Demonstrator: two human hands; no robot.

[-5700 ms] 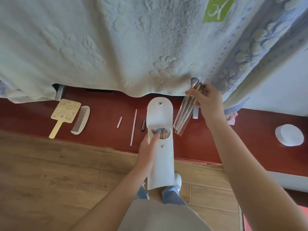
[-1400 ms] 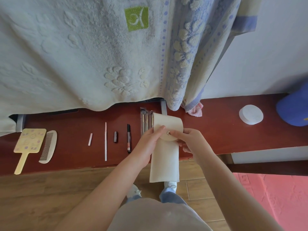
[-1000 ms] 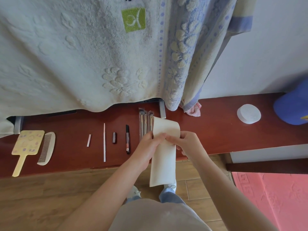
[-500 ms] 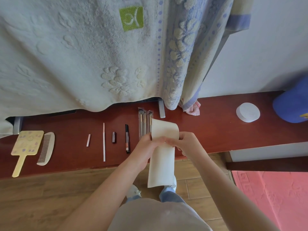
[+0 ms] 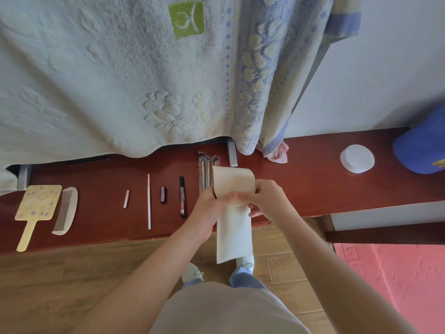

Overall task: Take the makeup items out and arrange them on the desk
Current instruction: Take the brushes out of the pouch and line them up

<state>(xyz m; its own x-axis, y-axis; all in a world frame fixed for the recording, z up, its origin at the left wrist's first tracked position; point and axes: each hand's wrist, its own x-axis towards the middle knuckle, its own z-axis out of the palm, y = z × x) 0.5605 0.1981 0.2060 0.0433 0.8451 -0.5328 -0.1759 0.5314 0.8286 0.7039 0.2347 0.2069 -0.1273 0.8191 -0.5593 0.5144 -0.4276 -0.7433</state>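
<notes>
Both hands grasp the white pouch over the desk's front edge: left hand and right hand pinch its folded flap. Brushes lie just behind it; the black pen's print is unreadable. The towel carries a green logo patch.
</notes>
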